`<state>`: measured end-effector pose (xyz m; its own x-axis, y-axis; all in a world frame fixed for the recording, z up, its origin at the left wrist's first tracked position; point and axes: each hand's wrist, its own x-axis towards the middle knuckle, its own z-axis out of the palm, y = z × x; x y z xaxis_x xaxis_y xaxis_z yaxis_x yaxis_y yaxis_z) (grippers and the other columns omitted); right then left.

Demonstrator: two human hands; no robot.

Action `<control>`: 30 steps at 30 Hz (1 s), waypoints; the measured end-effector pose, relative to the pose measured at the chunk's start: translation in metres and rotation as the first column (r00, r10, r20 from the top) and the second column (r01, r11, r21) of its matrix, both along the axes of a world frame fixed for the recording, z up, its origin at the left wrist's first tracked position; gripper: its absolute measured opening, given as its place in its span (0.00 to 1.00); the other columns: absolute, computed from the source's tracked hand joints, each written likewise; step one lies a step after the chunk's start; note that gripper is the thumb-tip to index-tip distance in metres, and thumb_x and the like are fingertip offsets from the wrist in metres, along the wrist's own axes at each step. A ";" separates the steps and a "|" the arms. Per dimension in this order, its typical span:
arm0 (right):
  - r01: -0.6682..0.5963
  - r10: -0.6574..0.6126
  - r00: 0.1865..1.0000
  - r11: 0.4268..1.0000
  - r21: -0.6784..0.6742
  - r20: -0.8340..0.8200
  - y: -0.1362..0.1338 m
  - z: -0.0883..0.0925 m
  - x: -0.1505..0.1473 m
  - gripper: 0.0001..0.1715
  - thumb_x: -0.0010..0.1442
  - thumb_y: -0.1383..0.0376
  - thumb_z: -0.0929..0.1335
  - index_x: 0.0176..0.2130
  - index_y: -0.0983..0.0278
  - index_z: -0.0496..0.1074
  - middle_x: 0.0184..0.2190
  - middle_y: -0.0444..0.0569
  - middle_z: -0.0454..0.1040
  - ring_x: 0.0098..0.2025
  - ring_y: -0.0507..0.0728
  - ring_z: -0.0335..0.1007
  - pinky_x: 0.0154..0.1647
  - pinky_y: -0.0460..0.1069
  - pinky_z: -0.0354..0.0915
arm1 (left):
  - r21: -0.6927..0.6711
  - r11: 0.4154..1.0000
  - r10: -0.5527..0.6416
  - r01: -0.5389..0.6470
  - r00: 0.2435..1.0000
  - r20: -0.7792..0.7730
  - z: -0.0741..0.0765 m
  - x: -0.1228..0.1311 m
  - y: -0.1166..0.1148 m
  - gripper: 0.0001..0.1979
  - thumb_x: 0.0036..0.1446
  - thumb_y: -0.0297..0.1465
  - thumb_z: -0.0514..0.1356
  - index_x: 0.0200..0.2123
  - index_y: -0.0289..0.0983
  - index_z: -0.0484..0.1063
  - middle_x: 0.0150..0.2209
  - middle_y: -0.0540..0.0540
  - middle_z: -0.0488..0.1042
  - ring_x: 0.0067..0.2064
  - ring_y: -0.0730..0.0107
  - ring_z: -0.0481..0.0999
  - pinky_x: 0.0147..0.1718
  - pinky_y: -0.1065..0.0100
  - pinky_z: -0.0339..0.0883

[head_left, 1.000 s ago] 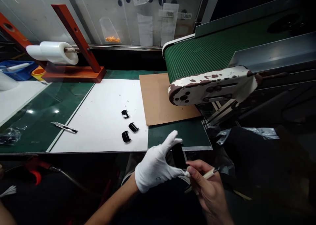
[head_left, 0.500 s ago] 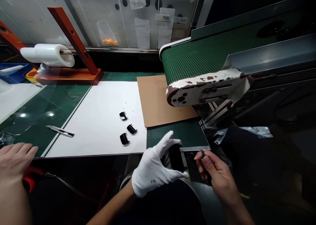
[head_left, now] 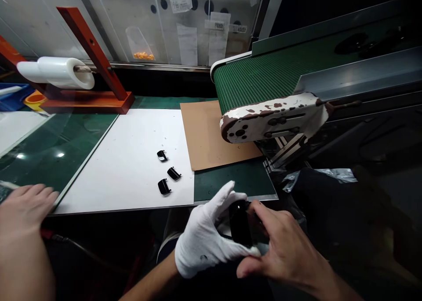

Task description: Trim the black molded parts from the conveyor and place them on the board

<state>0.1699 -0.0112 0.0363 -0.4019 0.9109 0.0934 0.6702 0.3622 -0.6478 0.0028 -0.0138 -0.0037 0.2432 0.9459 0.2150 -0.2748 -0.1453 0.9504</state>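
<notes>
My left hand (head_left: 204, 241), in a white glove, is closed round a glossy black plastic part (head_left: 239, 225) and holds it upright just in front of the table's near edge. My bare right hand (head_left: 280, 252) has come against the part's right side, fingers curled onto its upper edge and thumb stretched out beneath. The thin tool seen earlier in this hand does not show. Three small black parts (head_left: 164, 186) lie on a white sheet (head_left: 125, 160) on the table, ahead and to the left.
Another person's bare hand (head_left: 24, 208) rests flat on the green table at lower left. A brown cardboard sheet (head_left: 206, 133) lies under the end of a green conveyor belt (head_left: 260, 78). A film roll (head_left: 56, 71) on an orange stand (head_left: 89, 102) sits at the back left.
My right hand moved left and closed in on the black part in my gloved hand. The other person's hand slid further onto the table; the knife that lay there is out of sight.
</notes>
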 end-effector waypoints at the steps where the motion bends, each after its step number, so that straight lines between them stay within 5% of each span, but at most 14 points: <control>1: -0.003 0.003 1.000 1.000 0.024 -0.007 0.001 0.000 -0.001 0.44 0.38 0.27 0.59 0.30 0.62 0.62 0.19 0.42 0.65 0.17 0.52 0.58 0.18 0.48 0.52 | 0.003 1.000 -0.010 0.010 1.000 0.017 0.001 0.001 0.000 0.51 0.33 0.23 0.75 0.59 0.57 0.59 0.50 0.57 0.75 0.50 0.71 0.75 0.54 0.76 0.65; 11: -0.017 0.020 0.999 0.998 0.064 -0.051 -0.001 0.001 -0.004 0.46 0.43 0.27 0.57 0.33 0.65 0.65 0.19 0.45 0.68 0.18 0.54 0.64 0.18 0.49 0.56 | -0.006 0.999 -0.054 0.054 0.996 0.065 0.003 0.004 0.000 0.52 0.33 0.21 0.74 0.60 0.56 0.58 0.51 0.57 0.74 0.51 0.69 0.75 0.55 0.74 0.64; 20: 0.006 0.004 0.999 0.964 0.265 -0.037 0.002 0.000 -0.010 0.51 0.50 0.30 0.51 0.33 0.72 0.70 0.17 0.49 0.70 0.17 0.57 0.68 0.17 0.49 0.61 | -0.060 0.998 -0.031 0.036 0.996 0.083 0.004 0.005 -0.001 0.49 0.33 0.23 0.75 0.58 0.55 0.60 0.49 0.57 0.75 0.50 0.68 0.75 0.53 0.74 0.67; 30: 0.024 -0.026 1.000 0.923 0.384 0.000 0.001 -0.017 -0.008 0.51 0.56 0.34 0.48 0.35 0.73 0.71 0.19 0.54 0.73 0.21 0.60 0.74 0.19 0.50 0.66 | -0.156 0.988 -0.004 0.009 0.999 0.034 0.002 0.008 -0.003 0.47 0.34 0.21 0.74 0.59 0.44 0.62 0.49 0.49 0.76 0.50 0.63 0.76 0.52 0.70 0.69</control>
<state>0.1614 -0.0107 0.0195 -0.3809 0.8154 0.4360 0.6853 0.5655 -0.4589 0.0105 -0.0165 -0.0013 0.2442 0.9669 0.0733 -0.3077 0.0056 0.9515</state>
